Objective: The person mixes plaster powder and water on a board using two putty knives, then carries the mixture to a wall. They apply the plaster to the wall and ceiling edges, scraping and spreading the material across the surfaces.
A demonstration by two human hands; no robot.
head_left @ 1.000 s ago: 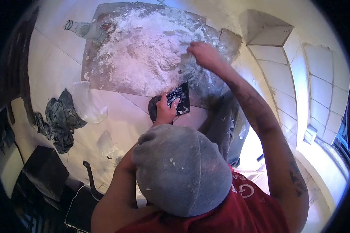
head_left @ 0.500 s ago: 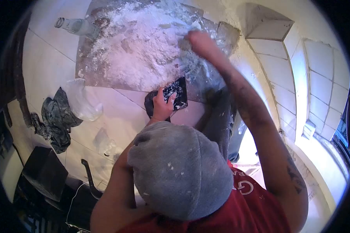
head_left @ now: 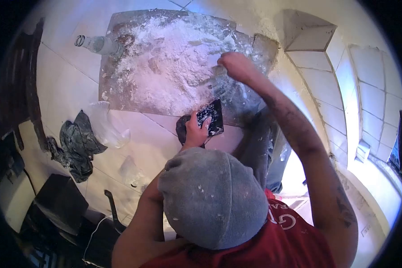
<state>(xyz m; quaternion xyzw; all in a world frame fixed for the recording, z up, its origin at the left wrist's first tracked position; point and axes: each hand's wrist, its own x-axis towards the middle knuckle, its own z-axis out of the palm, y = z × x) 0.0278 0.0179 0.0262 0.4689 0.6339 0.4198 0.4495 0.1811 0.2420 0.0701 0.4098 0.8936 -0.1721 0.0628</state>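
White powder (head_left: 165, 73) is heaped and spread over a grey-brown sheet (head_left: 116, 96) on the tiled floor. My left hand (head_left: 196, 130) grips a black flat rectangular piece (head_left: 215, 118), speckled with white, at the sheet's near edge. Something dark and crumpled lies against that hand's left side. Over the powder on the right, my right hand (head_left: 236, 66) is closed with its fingers curled in; whatever it holds is hidden. A clear bottle (head_left: 98, 44) is at the sheet's left edge.
A grey cap (head_left: 214, 196) and red shirt fill the lower middle. On the left lie a black plastic bag (head_left: 82, 145) and a clear plastic bag (head_left: 109, 125). A dark box (head_left: 61, 203) stands lower left. Tiled ledges (head_left: 317, 82) run along the right.
The whole view has shifted slightly down and right. My right hand stays closed over the powder, its wrist turned a little. My left hand keeps its grip on the black piece.
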